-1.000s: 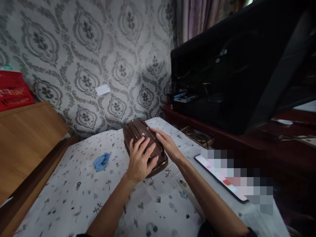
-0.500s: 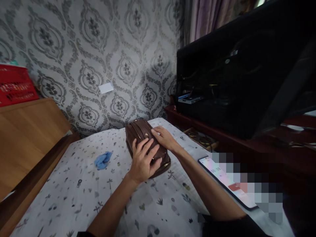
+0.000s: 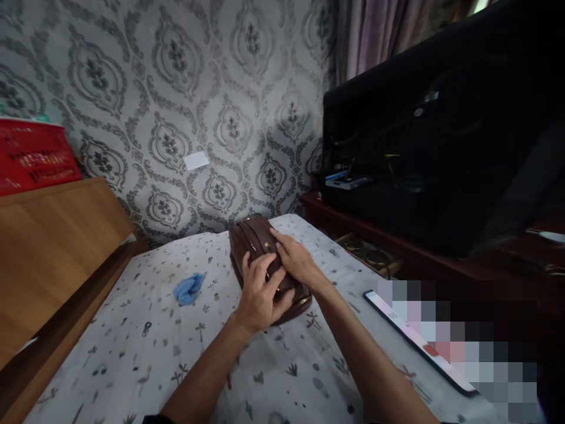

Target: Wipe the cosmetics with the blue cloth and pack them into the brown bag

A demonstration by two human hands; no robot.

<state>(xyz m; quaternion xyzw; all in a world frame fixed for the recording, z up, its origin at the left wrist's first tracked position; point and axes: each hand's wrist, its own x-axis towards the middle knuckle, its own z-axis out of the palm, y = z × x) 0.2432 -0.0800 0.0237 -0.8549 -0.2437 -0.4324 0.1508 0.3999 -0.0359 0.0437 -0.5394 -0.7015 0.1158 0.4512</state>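
A brown leather bag (image 3: 248, 237) with gold-coloured zips and studs lies on the patterned sheet. Bent over its near top, my left hand (image 3: 261, 291) presses its fingers against the leather near a zip; the fingertips are partly hidden. My right hand (image 3: 296, 257) grips the far right side of the bag, thumb on top and the other fingers largely out of sight. To the left of the bag lies a crumpled blue cloth (image 3: 188, 289), apart from both hands.
A phone (image 3: 419, 335), partly blurred out, lies on the right of the sheet (image 3: 132, 341). Beyond it stand a large black screen (image 3: 419, 159) and an open drawer (image 3: 368, 256). At left, a red basket (image 3: 39, 156) sits above a wooden board (image 3: 66, 235). Patterned wallpaper covers the back.
The whole view has shifted slightly, moving things rightward. My left hand's fingers have curled more and drawn closer together on the bag. My right hand keeps its place at the bag's side.
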